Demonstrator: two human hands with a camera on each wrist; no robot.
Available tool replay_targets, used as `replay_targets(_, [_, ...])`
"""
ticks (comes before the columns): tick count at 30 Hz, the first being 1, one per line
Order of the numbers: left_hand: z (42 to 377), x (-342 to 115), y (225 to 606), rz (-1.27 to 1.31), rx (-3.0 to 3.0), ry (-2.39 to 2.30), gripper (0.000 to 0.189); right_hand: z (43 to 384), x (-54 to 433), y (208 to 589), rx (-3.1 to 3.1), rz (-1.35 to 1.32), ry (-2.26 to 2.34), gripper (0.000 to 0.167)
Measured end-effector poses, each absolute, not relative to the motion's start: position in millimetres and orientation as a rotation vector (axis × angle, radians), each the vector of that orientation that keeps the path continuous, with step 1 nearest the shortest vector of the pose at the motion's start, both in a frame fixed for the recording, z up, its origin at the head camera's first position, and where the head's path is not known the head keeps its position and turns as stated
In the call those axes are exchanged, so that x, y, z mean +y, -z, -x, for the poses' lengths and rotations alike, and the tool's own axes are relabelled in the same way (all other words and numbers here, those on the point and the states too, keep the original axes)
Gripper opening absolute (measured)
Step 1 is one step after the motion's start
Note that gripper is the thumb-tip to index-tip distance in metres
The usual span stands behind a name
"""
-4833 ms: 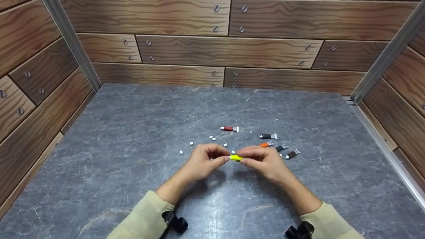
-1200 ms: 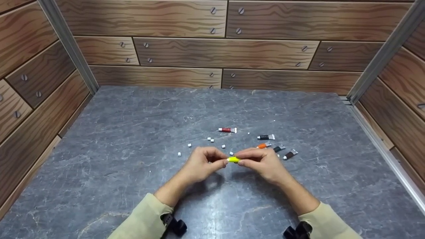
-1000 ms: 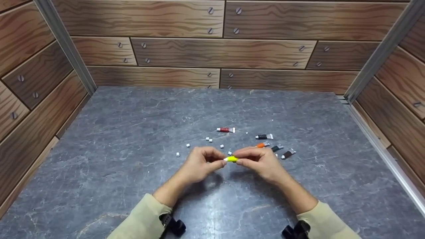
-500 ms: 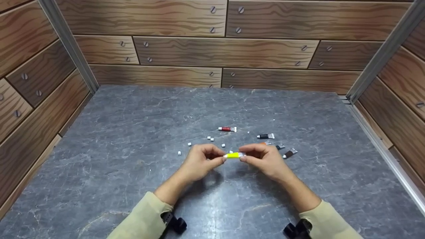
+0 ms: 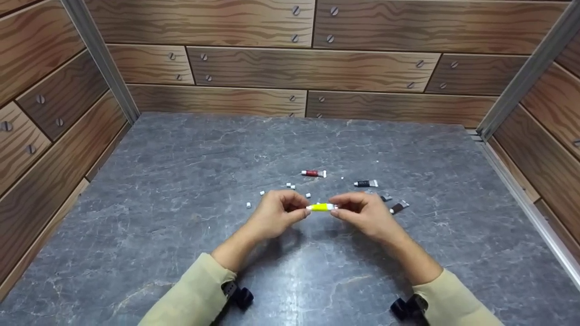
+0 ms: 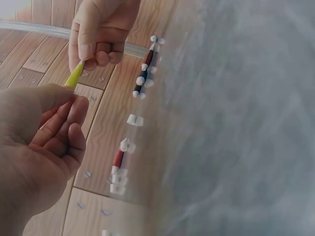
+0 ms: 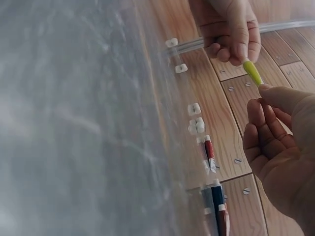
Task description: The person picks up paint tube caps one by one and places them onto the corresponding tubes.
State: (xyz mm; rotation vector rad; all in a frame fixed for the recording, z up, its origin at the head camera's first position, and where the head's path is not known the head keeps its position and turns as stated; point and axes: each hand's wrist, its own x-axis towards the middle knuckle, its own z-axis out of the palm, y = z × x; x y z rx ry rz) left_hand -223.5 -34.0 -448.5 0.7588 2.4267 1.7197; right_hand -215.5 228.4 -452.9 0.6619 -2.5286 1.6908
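Tube in yellow (image 5: 321, 207) bridges left hand (image 5: 277, 213), pinching its white tip, and right hand (image 5: 370, 214), pinching its tail; red tube (image 5: 311, 173) lies toward the far edge of the worktop (image 5: 181, 181).

Left hand (image 5: 278, 213), right hand (image 5: 368, 214) facing each other, tips near but apart, each pinching with thumb (image 5: 297, 215) and fingers (image 5: 293, 196). Left forearm (image 5: 238, 248), right forearm (image 5: 417, 256) slanting inward.

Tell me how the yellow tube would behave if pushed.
The yellow tube looks small, so it's likely light. It shows no sag, so it's probably fairly stiff. One end looks flattened, so it may not roll far.
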Motion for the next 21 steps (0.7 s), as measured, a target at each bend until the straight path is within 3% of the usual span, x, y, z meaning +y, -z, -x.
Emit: replay_targets(21, [274, -32, 407, -0.865, 2.611, -1.492, 0.010, 259, 223, 416, -2.562, -0.570, -1.560, 0.023])
